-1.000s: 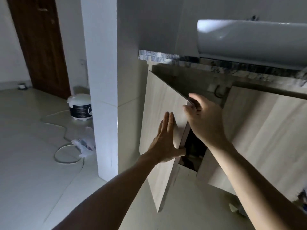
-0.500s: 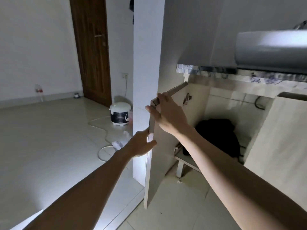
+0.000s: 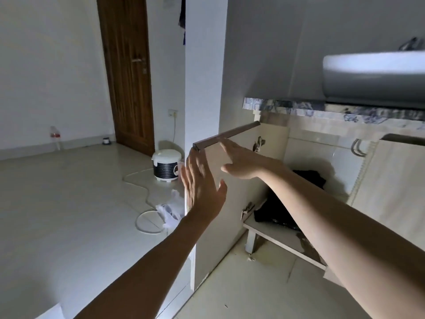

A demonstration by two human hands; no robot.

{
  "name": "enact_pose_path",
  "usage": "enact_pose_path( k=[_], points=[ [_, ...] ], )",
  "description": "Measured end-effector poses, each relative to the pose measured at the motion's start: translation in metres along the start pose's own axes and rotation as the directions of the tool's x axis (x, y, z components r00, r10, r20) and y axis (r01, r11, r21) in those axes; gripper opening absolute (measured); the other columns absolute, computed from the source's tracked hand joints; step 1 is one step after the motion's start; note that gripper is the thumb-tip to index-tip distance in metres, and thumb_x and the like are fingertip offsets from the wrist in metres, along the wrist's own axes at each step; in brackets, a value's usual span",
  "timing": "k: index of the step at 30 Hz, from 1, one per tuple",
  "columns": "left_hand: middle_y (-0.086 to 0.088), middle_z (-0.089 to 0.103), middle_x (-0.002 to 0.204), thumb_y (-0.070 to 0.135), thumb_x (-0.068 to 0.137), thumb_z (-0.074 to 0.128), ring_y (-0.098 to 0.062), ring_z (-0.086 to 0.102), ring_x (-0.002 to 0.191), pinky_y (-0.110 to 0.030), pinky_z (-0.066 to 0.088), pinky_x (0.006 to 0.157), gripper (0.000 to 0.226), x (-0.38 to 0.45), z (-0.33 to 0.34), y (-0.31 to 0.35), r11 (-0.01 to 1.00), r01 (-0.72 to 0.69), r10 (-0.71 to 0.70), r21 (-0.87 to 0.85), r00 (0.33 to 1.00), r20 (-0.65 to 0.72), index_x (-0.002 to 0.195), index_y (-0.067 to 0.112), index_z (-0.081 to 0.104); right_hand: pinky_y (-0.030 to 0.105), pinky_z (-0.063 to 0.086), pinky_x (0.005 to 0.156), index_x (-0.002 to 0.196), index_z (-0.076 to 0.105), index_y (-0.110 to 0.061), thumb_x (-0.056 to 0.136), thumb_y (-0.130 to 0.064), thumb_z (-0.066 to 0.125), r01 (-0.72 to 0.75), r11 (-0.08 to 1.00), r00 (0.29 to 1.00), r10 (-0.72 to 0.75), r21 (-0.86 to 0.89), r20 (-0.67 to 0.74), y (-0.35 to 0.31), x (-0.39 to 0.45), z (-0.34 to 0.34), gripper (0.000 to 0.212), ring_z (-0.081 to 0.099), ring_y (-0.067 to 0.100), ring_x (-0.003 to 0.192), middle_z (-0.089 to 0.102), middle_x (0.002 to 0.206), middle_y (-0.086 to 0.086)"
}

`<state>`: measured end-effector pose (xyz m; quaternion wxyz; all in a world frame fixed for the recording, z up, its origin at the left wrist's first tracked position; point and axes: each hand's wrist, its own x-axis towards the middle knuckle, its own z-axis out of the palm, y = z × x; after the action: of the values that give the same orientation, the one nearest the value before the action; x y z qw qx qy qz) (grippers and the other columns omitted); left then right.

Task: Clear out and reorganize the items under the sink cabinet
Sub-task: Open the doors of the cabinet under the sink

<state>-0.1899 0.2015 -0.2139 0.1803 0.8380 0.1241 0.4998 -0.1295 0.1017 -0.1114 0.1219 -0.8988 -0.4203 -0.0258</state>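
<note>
The step in hand looked like the opening of the cabinet: the left cabinet door [image 3: 215,203] stood swung wide, its top edge pointing out toward the camera, and nothing had yet been lifted out. The left hand [image 3: 202,187] was flat against the door's outer free edge with its fingers [image 3: 192,168] straight, gripping nothing. The right hand [image 3: 241,161] lay on the inner face near the top edge, its fingers spread and relaxed, also holding nothing.

The things to clear sat inside: a dark black bundle [image 3: 285,203], possibly a bag or cloth, lay on the low cabinet shelf [image 3: 276,238], partly hidden by the right forearm. What else was stored there could not be told in the dim light.

The next move probably called for reaching in under the marbled bench [image 3: 299,108] and the white sink basin [image 3: 372,74]. The right cabinet door [image 3: 395,185] narrowed the opening on that side. The tiled floor [image 3: 69,215] to the left offered open room, apart from the rice cooker [image 3: 166,165] and its white cord [image 3: 143,192].
</note>
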Motion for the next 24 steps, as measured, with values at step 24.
enact_pose_path(
  k=[24],
  points=[
    [-0.008, 0.036, 0.151, 0.037, 0.088, 0.063, -0.025, 0.039, 0.136, -0.03, 0.037, 0.104, 0.082, 0.001, 0.299, 0.253, 0.701, 0.396, 0.515, -0.593, 0.294, 0.805, 0.151, 0.019, 0.014, 0.05, 0.038, 0.103, 0.138, 0.039, -0.005, 0.081, -0.031, 0.067, -0.769, 0.507, 0.629, 0.495, -0.389, -0.599, 0.301, -0.157, -0.068, 0.069, 0.046, 0.03, 0.127, 0.051, 0.132, 0.012]
  ],
)
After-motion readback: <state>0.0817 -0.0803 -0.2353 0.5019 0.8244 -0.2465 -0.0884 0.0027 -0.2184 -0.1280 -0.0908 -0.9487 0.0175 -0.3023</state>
